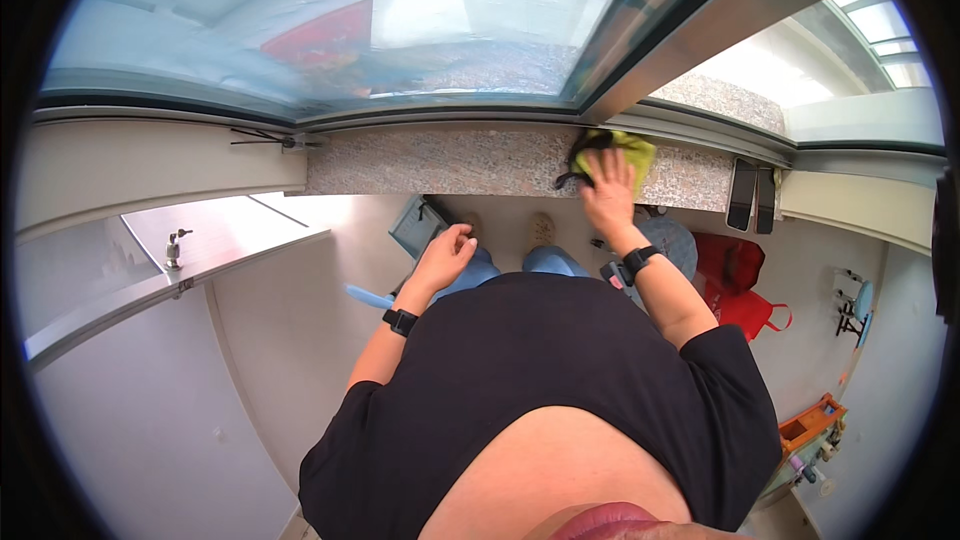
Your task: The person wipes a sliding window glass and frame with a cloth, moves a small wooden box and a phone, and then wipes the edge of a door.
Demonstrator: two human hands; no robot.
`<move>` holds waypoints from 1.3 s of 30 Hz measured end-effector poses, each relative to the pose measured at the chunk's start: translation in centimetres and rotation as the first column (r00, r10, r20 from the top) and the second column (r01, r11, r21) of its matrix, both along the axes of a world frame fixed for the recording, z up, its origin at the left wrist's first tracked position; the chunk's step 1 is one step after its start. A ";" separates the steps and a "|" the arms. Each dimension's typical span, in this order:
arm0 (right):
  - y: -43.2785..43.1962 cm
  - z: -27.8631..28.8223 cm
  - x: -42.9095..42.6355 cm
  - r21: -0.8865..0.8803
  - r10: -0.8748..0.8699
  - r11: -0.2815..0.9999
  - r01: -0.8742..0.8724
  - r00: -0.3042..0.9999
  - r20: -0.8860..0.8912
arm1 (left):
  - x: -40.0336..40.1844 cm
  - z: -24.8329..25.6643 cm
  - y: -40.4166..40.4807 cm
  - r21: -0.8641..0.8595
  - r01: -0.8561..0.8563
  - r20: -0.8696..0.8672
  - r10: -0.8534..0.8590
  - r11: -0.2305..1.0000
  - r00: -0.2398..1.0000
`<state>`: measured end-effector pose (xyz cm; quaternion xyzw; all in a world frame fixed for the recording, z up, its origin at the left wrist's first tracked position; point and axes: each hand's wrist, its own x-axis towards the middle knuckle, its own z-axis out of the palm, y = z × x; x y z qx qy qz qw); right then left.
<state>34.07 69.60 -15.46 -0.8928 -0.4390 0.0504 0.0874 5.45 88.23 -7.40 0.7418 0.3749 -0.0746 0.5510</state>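
Note:
My right hand (609, 193) lies palm down on a yellow-green cloth with black parts (636, 157), pressing it against the speckled stone windowsill (450, 161). The cloth is bunched near the sill's back edge, below the metal window frame (675, 22). In front of my body, short of the sill, my left hand (448, 251) hovers with loosely bent fingers and nothing in it. Two dark phone-like devices (741, 199) rest side by side at the sill's right end.
Glass panes (420, 37) rise behind the sill. To the left, a panel with a key in its lock (174, 247) juts out. A grey-blue bin (416, 225), a round stool-like seat (667, 244) and red bags (739, 292) stand below. An orange-brown holder (810, 424) is lower right.

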 end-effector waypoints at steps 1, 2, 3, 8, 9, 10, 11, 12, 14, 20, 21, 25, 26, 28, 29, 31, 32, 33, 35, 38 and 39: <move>1.9 0.5 -1.8 0.030 0.073 0.997 -0.072 0.996 -0.042 | 0.4 0.2 0.6 0.001 0.007 0.003 -0.007 1.000 1.000; 4.0 1.2 -3.6 0.032 0.128 0.992 -0.125 0.988 -0.088 | 0.7 0.2 1.2 0.084 0.019 0.099 -0.027 0.996 0.995; 6.1 1.9 -5.3 0.033 0.176 0.984 -0.173 0.976 -0.130 | 1.0 0.2 2.0 0.164 0.029 0.197 -0.061 0.986 0.979; 12.5 2.6 -10.0 0.182 0.380 0.922 -0.341 0.884 -0.271 | 5.2 0.2 5.3 0.551 0.067 0.364 -0.312 0.832 0.878; 12.8 2.8 -9.9 0.177 0.384 0.921 -0.347 0.887 -0.256 | 6.2 0.2 6.1 0.699 0.049 0.362 -0.411 0.714 0.837; 12.3 2.9 -9.8 0.388 0.310 0.910 -0.147 0.863 -0.400 | 7.1 0.0 6.6 0.819 0.009 0.338 -0.496 0.573 0.800; 11.5 3.2 -9.6 0.541 0.267 0.836 0.090 0.796 -0.544 | 8.1 -0.1 6.9 0.818 -0.010 0.351 -0.485 0.575 0.801; 10.2 3.5 -9.5 0.521 0.173 0.840 0.149 0.838 -0.518 | 9.1 -0.3 6.8 0.803 0.062 0.347 -0.548 0.593 0.761; 6.5 3.9 -9.6 0.476 0.020 0.841 0.257 0.866 -0.500 | 10.5 -1.1 6.0 0.775 0.234 0.256 -0.630 0.587 0.734; -0.7 3.9 -11.4 0.351 -0.122 0.767 0.537 0.659 -0.742 | 9.8 -5.5 6.8 0.805 0.491 -0.073 -0.765 0.334 0.640; -0.3 4.3 -11.8 0.349 -0.115 0.772 0.532 0.656 -0.746 | 9.2 -6.2 7.4 0.802 0.492 -0.078 -0.759 0.337 0.647; 2.7 5.6 -12.9 0.319 -0.100 0.821 0.473 0.670 -0.736 | 6.1 -7.5 10.5 0.818 0.397 0.030 -0.720 0.417 0.693; 3.8 5.7 -13.3 0.333 -0.046 0.841 0.426 0.669 -0.741 | 4.9 -7.7 11.5 0.809 0.398 0.020 -0.698 0.432 0.716; 5.4 6.4 -13.6 0.348 0.013 0.860 0.373 0.666 -0.745 | 2.4 -7.8 13.8 0.793 0.380 0.026 -0.650 0.476 0.759; 6.0 6.8 -13.7 0.324 0.033 0.894 0.309 0.676 -0.736 | 1.0 -7.4 14.9 0.788 0.411 -0.047 -0.622 0.458 0.782; 6.6 7.1 -14.0 0.301 0.065 0.925 0.232 0.684 -0.727 | -2.1 -6.9 17.5 0.808 0.372 -0.055 -0.570 0.456 0.820; 6.6 7.1 -14.0 0.283 0.066 0.936 0.209 0.684 -0.726 | -3.7 -6.6 18.7 0.809 0.370 -0.057 -0.565 0.457 0.823; 6.7 7.1 -14.0 0.265 0.073 0.947 0.180 0.685 -0.725 | -5.4 -6.2 19.8 0.809 0.364 -0.076 -0.532 0.461 0.843; 6.6 7.2 -14.2 0.253 0.065 0.952 0.172 0.695 -0.716 | -8.0 -6.1 21.7 0.809 0.359 -0.092 -0.503 0.465 0.859; 6.1 7.3 -14.5 0.230 0.051 0.959 0.166 0.697 -0.716 | -10.1 -6.4 22.8 0.810 0.337 -0.072 -0.488 0.480 0.870; 5.8 7.2 -14.6 0.222 0.044 0.959 0.175 0.684 -0.728 | -9.9 -6.4 22.2 0.812 0.337 -0.068 -0.496 0.477 0.866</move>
